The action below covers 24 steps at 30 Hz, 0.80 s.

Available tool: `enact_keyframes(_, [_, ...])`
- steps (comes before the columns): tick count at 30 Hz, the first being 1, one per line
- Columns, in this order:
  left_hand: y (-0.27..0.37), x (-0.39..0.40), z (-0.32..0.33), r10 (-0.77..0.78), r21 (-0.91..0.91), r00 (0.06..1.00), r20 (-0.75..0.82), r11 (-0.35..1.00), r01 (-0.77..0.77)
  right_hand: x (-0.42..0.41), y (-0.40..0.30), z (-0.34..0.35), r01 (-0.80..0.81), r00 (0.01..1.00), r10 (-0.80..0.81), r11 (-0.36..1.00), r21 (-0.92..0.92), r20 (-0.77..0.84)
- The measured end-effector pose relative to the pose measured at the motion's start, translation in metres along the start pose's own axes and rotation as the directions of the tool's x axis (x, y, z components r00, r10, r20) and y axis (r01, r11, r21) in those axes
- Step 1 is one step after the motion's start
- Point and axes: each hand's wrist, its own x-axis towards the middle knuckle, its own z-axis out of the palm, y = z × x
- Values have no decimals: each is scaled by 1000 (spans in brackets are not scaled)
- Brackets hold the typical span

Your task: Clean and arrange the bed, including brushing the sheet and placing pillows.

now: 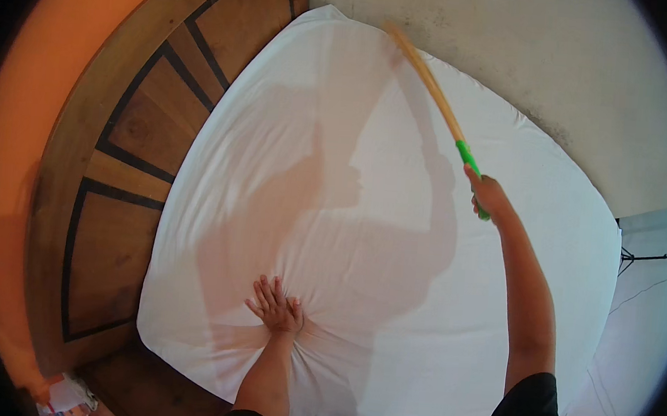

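A mattress with a white fitted sheet (479,288) fills most of the view. My left hand (277,308) presses on it, palm down with fingers spread, and creases run out from around the hand. In my right hand (488,197) is the green grip of a bed broom or similar stick-like bundle (429,84), with its long yellow-tan part reaching up and left towards the far edge of the mattress. The far tip is blurred; whether it touches the sheet I cannot tell. Shadows of my head and arms lie across the sheet.
A wooden headboard (136,124) with dark inlaid strips stands along the left, before an orange wall (14,128). A pale, stained wall (581,69) borders the far side. At the right are a thin black stand (649,258) and cables. Some cloth or bags (68,392) lie at the lower left.
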Motion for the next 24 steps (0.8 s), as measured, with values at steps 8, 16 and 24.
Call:
enact_keyframes(8, [1, -1, 10, 10, 30, 999, -46, 1000, -9, 3, 161, -18, -295, 924, 298, 954, 50, -238])
enact_keyframes(16, [8, 0, 3, 67, 71, 986, -150, 996, -57, -7, 213, -43, -120, 713, 579, 656, 746, -395])
enact_keyframes(24, [21, -5, -8, -32, 135, 994, -100, 990, 45, -73, 182, 76, -104, 952, 76, 991, -79, -297])
